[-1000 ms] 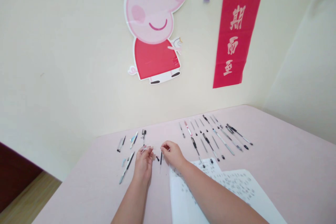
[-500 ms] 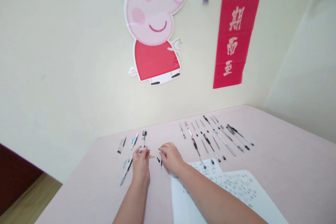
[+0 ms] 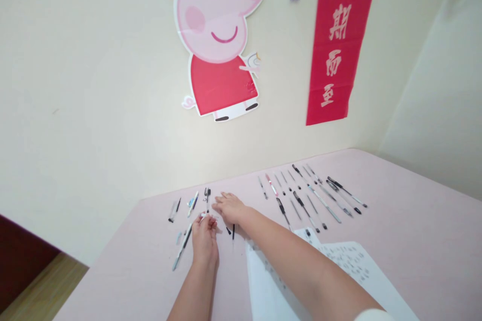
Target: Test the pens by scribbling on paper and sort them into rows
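Note:
My left hand rests on the pink table with its fingers curled round a thin clear pen barrel. My right hand reaches across above it, fingers stretched forward toward a small black pen part near the wall. A short black refill and a tiny black piece lie just below my right wrist. To the left lie a long grey pen, a white and blue pen and a clear cap.
Several pens and refills lie in rows at the right of the table. A sheet of paper with handwriting lies under my right forearm. The wall behind carries a cartoon pig sticker and a red banner.
My right hand has let go near the refill and moved left and forward toward the black pen part. My left hand has stayed in place with the clear barrel.

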{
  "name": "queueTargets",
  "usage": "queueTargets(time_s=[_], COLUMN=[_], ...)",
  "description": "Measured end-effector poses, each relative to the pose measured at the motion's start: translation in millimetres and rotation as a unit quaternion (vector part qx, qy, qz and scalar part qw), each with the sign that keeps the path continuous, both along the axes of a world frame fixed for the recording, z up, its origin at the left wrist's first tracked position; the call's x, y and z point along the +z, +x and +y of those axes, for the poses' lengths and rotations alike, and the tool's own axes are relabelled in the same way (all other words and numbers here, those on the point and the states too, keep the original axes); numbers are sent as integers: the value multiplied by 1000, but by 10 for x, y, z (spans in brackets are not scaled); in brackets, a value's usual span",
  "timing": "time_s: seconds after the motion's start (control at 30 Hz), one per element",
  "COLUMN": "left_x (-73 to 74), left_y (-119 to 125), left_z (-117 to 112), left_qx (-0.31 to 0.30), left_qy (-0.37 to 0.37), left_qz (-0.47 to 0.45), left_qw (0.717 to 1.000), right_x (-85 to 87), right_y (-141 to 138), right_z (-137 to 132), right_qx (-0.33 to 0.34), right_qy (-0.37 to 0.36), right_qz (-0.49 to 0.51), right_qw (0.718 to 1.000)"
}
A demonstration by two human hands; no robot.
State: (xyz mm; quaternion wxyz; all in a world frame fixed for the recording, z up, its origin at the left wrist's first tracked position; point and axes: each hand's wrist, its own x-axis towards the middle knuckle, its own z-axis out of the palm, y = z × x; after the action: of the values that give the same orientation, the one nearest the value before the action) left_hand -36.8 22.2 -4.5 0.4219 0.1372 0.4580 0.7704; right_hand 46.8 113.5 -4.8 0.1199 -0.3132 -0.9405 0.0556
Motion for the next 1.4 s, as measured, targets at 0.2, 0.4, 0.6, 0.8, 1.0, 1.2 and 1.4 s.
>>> queueTargets(time_s=[0.2, 0.4, 0.6, 0.8, 1.0, 1.2, 1.4], left_x=[11, 22, 87, 77, 23, 27, 93], left_y=[-1, 22, 118, 131, 94, 133, 175], left_z=[-1, -1, -57, -71, -49, -72, -131], left_qx=[-2, -39, -127, -160, -178, -195, -242], left_qy=[6, 23, 19, 16, 10, 19, 34], left_qz=[-5, -6, -9, 3, 10, 47, 39], left_qw=[1000, 999, 992, 987, 984, 980, 969], right_x=[24, 101, 151, 35, -48, 5, 103], right_y=[-102, 116, 447, 545, 560, 592, 550], right_z=[-10, -116, -330, -474, -431, -444, -540], right_qx=[25, -5, -101, -170, -154, -130, -103], right_qy=[12, -17, -77, -203, -282, -372, -493], right_qz=[14, 55, 193, 376, 472, 564, 637], right_qw=[1000, 998, 973, 888, 821, 726, 584])
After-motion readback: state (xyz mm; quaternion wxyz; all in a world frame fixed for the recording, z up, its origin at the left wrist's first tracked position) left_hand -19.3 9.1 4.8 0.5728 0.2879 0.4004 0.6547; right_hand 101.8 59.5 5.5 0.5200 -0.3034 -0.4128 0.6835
